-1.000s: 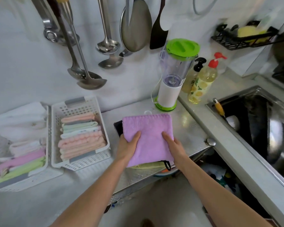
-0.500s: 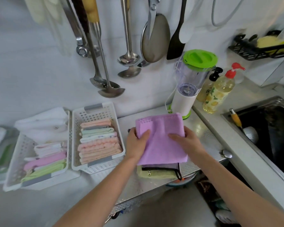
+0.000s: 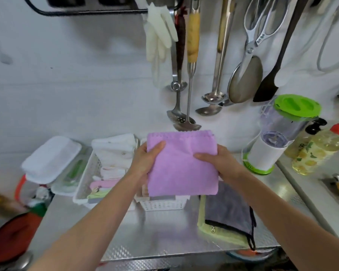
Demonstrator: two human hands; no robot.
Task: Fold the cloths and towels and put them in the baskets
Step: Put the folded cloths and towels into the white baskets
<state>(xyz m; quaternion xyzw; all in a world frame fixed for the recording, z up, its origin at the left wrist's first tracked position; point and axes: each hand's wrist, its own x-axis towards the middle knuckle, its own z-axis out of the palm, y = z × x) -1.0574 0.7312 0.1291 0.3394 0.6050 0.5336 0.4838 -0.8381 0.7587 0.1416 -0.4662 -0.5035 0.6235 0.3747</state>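
Note:
I hold a folded purple cloth in the air with both hands. My left hand grips its left edge and my right hand grips its right edge, thumbs on top. The cloth hangs over the right white basket, hiding most of the folded cloths inside. The left white basket holds white, pink and green folded cloths. On the steel counter to the right lies a grey cloth on top of a green cloth.
Ladles, scissors and a black spatula hang on the wall behind. A blender with a green lid and soap bottles stand at the right. Lidded white containers sit left of the baskets. A red item lies at the lower left.
Both hands lifted the purple cloth off the pile of cloths and carried it left, over the right basket. The grey and green cloths stay on the counter. The camera has turned left.

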